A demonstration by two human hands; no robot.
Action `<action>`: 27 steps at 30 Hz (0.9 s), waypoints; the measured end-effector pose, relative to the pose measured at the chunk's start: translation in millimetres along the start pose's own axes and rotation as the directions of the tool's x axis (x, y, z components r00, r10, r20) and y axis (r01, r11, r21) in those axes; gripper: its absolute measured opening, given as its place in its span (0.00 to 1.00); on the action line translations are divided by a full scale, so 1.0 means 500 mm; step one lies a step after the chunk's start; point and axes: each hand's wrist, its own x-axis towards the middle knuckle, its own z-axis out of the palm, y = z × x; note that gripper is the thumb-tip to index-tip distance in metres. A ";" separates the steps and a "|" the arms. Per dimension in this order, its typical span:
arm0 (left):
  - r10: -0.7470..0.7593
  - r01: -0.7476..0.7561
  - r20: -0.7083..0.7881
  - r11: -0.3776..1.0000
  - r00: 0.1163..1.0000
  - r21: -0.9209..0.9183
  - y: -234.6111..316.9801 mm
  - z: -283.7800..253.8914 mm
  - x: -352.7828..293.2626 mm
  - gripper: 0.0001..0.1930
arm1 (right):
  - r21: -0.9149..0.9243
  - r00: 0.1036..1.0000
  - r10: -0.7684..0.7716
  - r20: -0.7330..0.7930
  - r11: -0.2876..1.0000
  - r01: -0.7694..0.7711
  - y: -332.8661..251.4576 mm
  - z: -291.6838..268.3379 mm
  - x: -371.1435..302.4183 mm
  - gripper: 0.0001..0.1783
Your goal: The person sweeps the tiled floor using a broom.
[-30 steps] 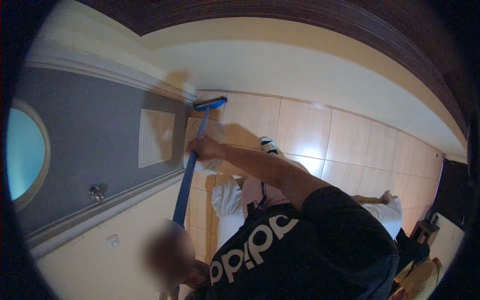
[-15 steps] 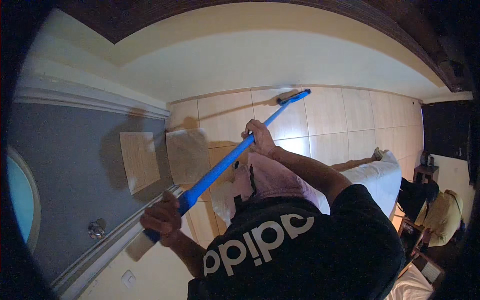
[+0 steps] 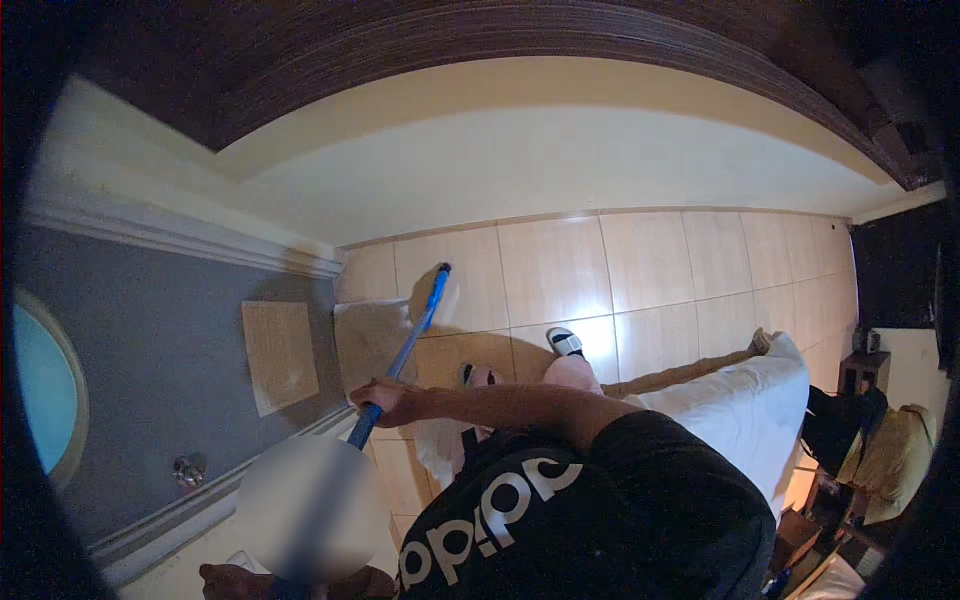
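A long blue broom (image 3: 401, 358) slants from the lower left up to the tiled floor. Its narrow blue head (image 3: 437, 290) with a dark edge rests on the tiles, seen nearly edge-on. My right hand (image 3: 383, 401) is closed round the middle of the handle, with the arm reaching across my body. At the lower edge my left hand (image 3: 235, 582) is wrapped round the top end of the handle. A blurred round patch hides part of that end and of the hand.
A grey door (image 3: 150, 330) with a round knob (image 3: 188, 471) stands at left. A pale wall (image 3: 520, 150) runs along the far side. My sandalled foot (image 3: 566, 342) is on the tiles. A white-covered bed or cushion (image 3: 730, 410) lies at right, near a yellow bag-like item (image 3: 893, 455).
The broom head has swung left and nearer from beside the far wall. Both hands have drawn back toward me, the right one moving left and down, the left one to the lower edge.
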 end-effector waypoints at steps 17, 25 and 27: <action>-0.344 -0.065 -0.407 0.691 0.847 -0.719 -0.153 0.353 -0.080 0.07 | -0.549 0.876 0.471 0.099 0.760 -0.347 -0.009 -0.548 -0.423 0.12; -0.068 0.088 0.062 0.899 0.996 -0.430 -0.085 0.382 0.055 0.09 | -0.208 0.983 0.155 -0.099 0.963 -0.173 -0.011 -0.367 -0.227 0.10; -0.089 0.109 0.072 0.930 0.993 -0.350 -0.085 0.388 0.061 0.09 | -0.166 0.987 0.051 -0.150 0.983 -0.076 0.027 -0.372 -0.230 0.10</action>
